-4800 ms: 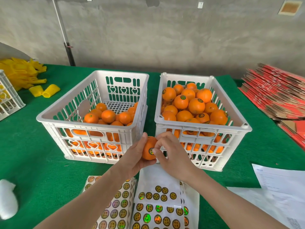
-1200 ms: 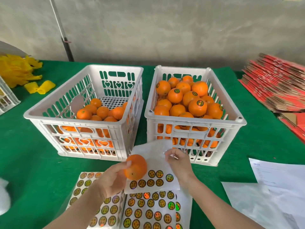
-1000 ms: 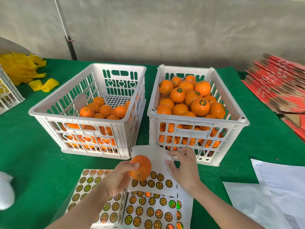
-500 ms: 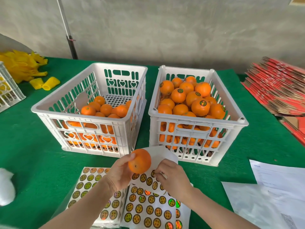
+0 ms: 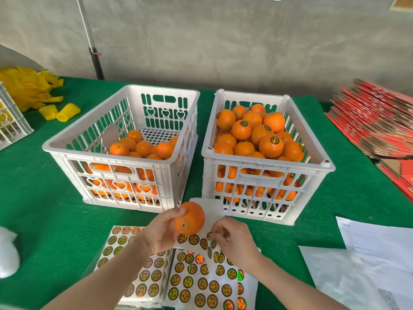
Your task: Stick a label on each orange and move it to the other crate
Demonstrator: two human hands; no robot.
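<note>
A: So, what has been altered over the last second or so?

B: The right hand [image 5: 232, 239] has been brought down from the curled top edge of the upper label sheet [image 5: 212, 210] to its first row of stickers. A round label [image 5: 210, 235] appears to be pinched at its edge between thumb and forefinger, with the other fingers curled in. Whether it has been lifted fully off the backing cannot be told.

A: And the orange?

B: A bare orange [image 5: 190, 218] is gripped in the left hand [image 5: 159, 231], thumb on top and fingers wrapped behind. It is held just above the sheet, close beside the right hand, in front of the gap between the two crates. No label can be seen on the face turned to the camera. It has been raised slightly, then kept nearly where it was half a second ago.

A: What is meant by that for the task?

B: The earlier, already labelled orange is no longer held and is taken to have been dropped into the right crate [image 5: 268, 163], where stickered fruit [image 5: 271, 145] is piled high. A new cycle is judged to be under way: peeling is nearly done and sticking comes next. Unlabelled oranges [image 5: 143, 148] are still left in the left crate [image 5: 111, 154], so much work remains.
</note>
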